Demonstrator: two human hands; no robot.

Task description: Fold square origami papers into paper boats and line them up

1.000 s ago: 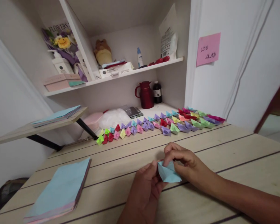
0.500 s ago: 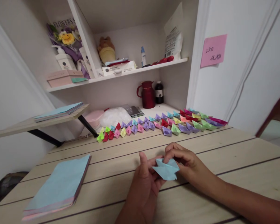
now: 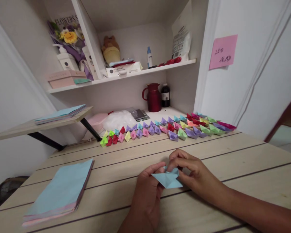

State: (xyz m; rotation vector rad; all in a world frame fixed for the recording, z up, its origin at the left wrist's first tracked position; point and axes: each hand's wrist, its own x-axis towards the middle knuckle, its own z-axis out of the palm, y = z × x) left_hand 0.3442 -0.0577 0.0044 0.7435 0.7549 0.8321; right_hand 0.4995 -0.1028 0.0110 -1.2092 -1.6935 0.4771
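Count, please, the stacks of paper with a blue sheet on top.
2. The lower stack lies on the wooden table, left of the left hand; the upper stack lies on the small raised shelf.

A planked wooden table (image 3: 111, 174) bears stacked paper (image 3: 60, 189) and folded boats (image 3: 182, 134).

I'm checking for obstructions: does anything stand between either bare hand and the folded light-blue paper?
Nothing visible does: the bare left hand and bare right hand both touch the folded light-blue paper directly.
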